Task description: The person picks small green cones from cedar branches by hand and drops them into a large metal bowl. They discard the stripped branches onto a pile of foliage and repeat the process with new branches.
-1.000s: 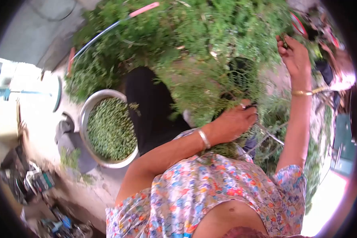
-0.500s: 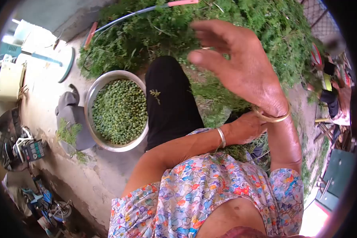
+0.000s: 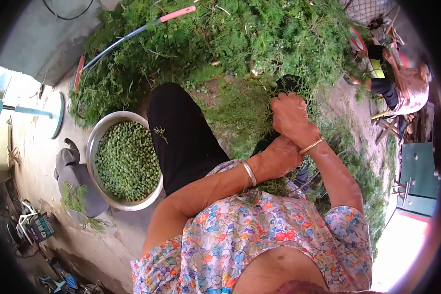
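My left hand (image 3: 282, 158), with a silver bracelet on its wrist, is closed round the stem end of a leafy green branch (image 3: 245, 105) over my lap. Just beyond it, my right hand (image 3: 290, 115) has its fingers curled against the same branch; small objects inside them cannot be made out. A gold bangle is on the right wrist, which lies close to the left hand. The wide metal bowl (image 3: 127, 164) full of small green cones or berries stands left of my black-trousered knee (image 3: 179, 130).
A heap of cut green branches (image 3: 181, 46) spreads ahead, with a blue-grey tube with pink ends (image 3: 132, 34) on it. Grey cloth (image 3: 78, 183) lies beside the bowl. Another person (image 3: 409, 85) sits at the right. A fan base (image 3: 56, 115) stands at left.
My right hand, raised with spread fingers before, has come down to the branch and curled. The view has shifted, so the bowl appears lower and further left.
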A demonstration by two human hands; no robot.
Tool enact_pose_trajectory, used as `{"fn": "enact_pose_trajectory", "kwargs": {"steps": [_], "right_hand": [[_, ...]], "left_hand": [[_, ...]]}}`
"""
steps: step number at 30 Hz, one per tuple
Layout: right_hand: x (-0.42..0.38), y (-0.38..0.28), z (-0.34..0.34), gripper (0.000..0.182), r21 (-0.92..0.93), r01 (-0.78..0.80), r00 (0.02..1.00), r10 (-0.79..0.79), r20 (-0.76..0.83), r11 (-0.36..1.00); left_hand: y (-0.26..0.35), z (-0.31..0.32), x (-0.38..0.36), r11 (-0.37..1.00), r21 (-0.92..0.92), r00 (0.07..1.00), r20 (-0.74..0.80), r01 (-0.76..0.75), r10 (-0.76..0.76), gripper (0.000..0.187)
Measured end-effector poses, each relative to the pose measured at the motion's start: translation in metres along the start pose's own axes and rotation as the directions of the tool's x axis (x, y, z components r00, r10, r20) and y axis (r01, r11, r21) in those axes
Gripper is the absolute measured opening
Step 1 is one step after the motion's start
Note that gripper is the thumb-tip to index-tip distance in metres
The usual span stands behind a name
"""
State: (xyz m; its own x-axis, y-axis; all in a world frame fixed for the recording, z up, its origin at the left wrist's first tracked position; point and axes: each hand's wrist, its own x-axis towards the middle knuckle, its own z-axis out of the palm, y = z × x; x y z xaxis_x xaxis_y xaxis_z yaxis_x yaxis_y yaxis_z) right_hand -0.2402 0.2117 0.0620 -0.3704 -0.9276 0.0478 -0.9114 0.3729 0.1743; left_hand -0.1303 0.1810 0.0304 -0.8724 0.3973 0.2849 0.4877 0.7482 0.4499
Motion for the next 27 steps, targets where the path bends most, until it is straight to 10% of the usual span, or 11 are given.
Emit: {"fn": "enact_pose_trajectory", "kwargs": {"steps": [7,14,22,27], "right_hand": [[0.013,0.057,-0.048,0.007,0.401,-0.169,0.963,0.238,-0.129,0.9],[0.068,0.121,-0.115,0.023,0.549,0.043,0.723,0.353,-0.593,0.834],[0.149,0.115,-0.09,0.027,0.49,0.062,0.695,0.315,-0.646,0.869],[0.172,0.104,-0.052,0.032,0.302,0.158,0.734,0.093,-0.673,0.94]], "left_hand": [[0.012,-0.076,0.01,0.978,-0.196,0.889,-0.457,-0.077,-0.021,0.036],[-0.027,-0.145,-0.002,0.965,-0.205,0.872,-0.427,0.165,-0.24,0.028],[-0.065,-0.238,0.0,0.943,0.01,0.456,-0.877,0.333,-0.152,0.015],[-0.145,-0.239,0.02,0.767,0.27,0.62,-0.758,0.582,-0.204,0.051]]}}
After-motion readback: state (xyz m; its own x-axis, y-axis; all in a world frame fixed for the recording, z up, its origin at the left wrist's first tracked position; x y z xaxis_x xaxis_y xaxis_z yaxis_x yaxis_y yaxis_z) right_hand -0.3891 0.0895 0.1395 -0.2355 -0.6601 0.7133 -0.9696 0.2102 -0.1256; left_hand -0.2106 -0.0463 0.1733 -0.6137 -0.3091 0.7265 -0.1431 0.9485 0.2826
